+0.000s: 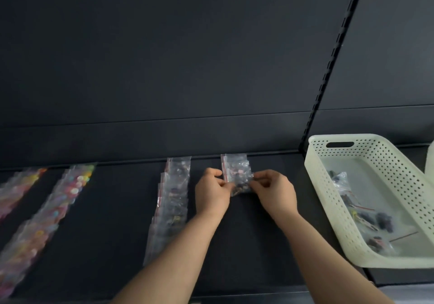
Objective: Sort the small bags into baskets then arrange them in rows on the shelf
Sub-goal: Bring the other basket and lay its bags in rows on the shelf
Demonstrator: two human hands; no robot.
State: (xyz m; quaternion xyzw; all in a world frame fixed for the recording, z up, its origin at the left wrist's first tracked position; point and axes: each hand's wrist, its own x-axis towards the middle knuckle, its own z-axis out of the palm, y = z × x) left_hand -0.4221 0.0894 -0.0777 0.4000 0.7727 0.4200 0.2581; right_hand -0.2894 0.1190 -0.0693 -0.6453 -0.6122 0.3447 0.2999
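**Second bag going down in a new row**

My left grip (212,193) and right grip (274,193) both pinch one small bag (241,183) by its side edges, fingers curled onto the film. They hold it low over the shelf (258,245). It sits just in front of the first bag (234,161) at the back of this row and seems to overlap it. Whether it touches the shelf yet, I cannot tell.

I judge this to be the arranging step, with this row barely begun. Next I need to lay the bag flat and square with the one behind, let go, then reach right to the basket (399,186) for another.

The bag is thin, clear, crinkly film with a red strip along one edge. Dark little pieces lump inside it, so it will likely sit floppy and uneven.

Just to my left runs a finished row of clear bags (171,200), shingled front to back. Farther left lie two rows of colourful bags (70,193), blurred.

The basket is pale, stiff plastic with perforated walls and a slot handle. More bags of dark pieces (375,219) lie loose on its floor. The shelf itself is matt and dark.
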